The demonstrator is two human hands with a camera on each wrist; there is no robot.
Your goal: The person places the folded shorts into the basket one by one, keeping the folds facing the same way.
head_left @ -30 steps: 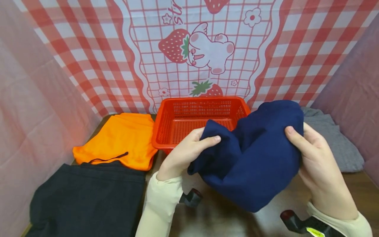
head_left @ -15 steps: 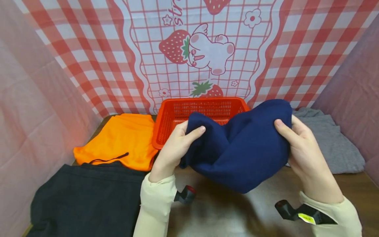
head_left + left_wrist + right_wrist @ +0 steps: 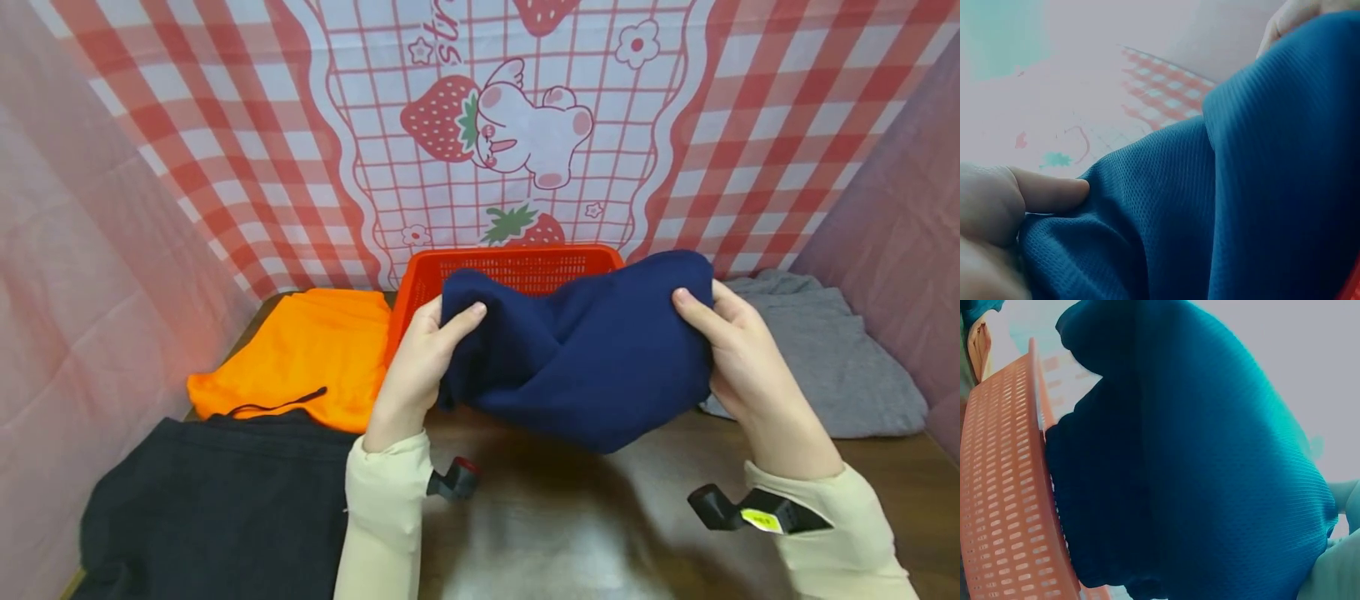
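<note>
A navy blue piece of cloth [image 3: 585,358], its garment type unclear, hangs bunched between both hands above the table. My left hand [image 3: 416,362] pinches its left end, thumb on the near side. At the other end, my right hand [image 3: 750,367] grips the fabric with the thumb in front. Behind the cloth stands a red plastic basket [image 3: 420,279], its front part largely hidden. The left wrist view shows the thumb pressed on the ribbed blue fabric [image 3: 1166,187]. In the right wrist view the cloth [image 3: 1210,444] hangs beside the basket's perforated wall [image 3: 1004,506].
Left of the basket lies a folded orange garment [image 3: 300,350] with a dark drawstring. A black folded garment [image 3: 217,508] lies nearer on the left. Folded grey cloth [image 3: 840,358] rests at the right. A checked strawberry-print curtain [image 3: 525,125] closes off the back.
Both hands have moved left and somewhat away from the body with the navy cloth, which now covers more of the red basket. The other garments stay where they were.
</note>
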